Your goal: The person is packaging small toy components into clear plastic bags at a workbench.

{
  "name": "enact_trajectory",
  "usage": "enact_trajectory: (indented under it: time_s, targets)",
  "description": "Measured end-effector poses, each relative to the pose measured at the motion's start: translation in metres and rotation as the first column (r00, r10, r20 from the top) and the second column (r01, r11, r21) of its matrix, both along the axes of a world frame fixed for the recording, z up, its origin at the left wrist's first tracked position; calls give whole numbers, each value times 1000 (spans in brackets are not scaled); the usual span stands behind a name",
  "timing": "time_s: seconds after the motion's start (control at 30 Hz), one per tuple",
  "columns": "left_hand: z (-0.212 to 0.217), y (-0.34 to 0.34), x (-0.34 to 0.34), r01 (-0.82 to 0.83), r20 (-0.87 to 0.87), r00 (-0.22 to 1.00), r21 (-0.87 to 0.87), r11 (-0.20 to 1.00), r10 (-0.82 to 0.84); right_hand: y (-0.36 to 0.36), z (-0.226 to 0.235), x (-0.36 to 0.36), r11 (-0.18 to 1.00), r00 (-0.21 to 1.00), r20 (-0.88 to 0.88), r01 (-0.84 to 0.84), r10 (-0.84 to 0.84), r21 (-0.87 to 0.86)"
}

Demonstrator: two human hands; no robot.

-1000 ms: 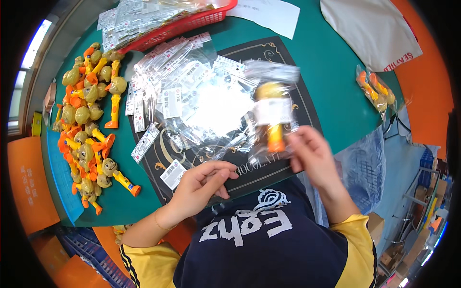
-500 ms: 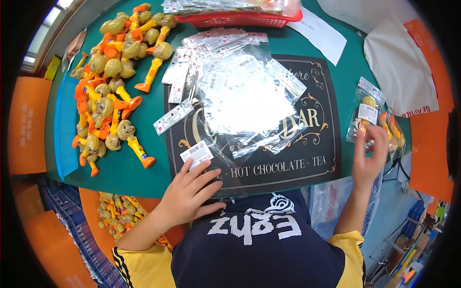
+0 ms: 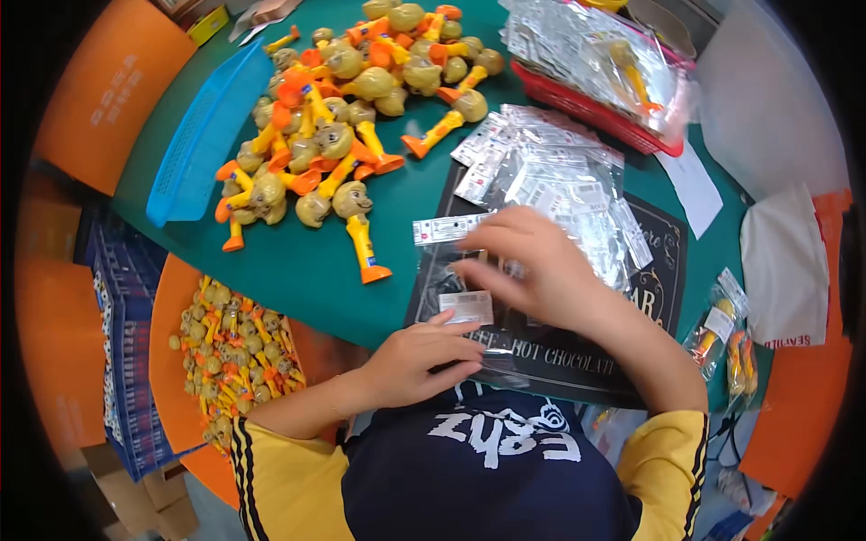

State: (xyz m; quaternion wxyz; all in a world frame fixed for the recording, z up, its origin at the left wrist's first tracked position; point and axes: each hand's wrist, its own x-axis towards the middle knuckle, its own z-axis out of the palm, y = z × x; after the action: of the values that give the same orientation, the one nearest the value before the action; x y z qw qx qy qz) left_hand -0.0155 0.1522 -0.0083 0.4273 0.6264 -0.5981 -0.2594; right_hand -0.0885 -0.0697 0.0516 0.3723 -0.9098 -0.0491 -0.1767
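I see the clear header-card bag (image 3: pixel 439 272) lying lengthwise near to far on the black printed mat (image 3: pixel 577 380), the left hand (image 3: pixel 419 362) resting spread, ungripping fingers at its label (image 3: pixel 465 307), the right hand (image 3: pixel 543 270), fingers parted, seemingly empty, nearer its far header (image 3: pixel 446 229).

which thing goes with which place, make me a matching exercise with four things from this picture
1. blue tray
2. red basket
3. black mat
4. orange container

A. under loose clear bags
B. heaped with packets
C. below the table edge, holding many small figures
D. left of the figure pile on the table

Pairs: 1-D; 2-B; 3-A; 4-C
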Motion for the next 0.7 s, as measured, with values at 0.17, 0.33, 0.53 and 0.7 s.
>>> enact_trajectory:
  time_s: [0.17,0.33,0.53,0.7]
  targets:
    - [1,-8,-19,-51,-26,998,-70,996,49,72,-32,77,907,982,-128,-176,136,-382]
    - [7,-12,-24,-186,-91,979,-16,982,184,64,-35,82,876,972,-218,-177,85,-449]
    - [5,-29,-22,-306,-115,948,-55,951,298,-19,16,-5,588,959,-283,246,-31,770]
    - [1,-42,-29,-125,199,970,-71,990,137,-52,-9,-106,351,824,-517,567,-232,745]
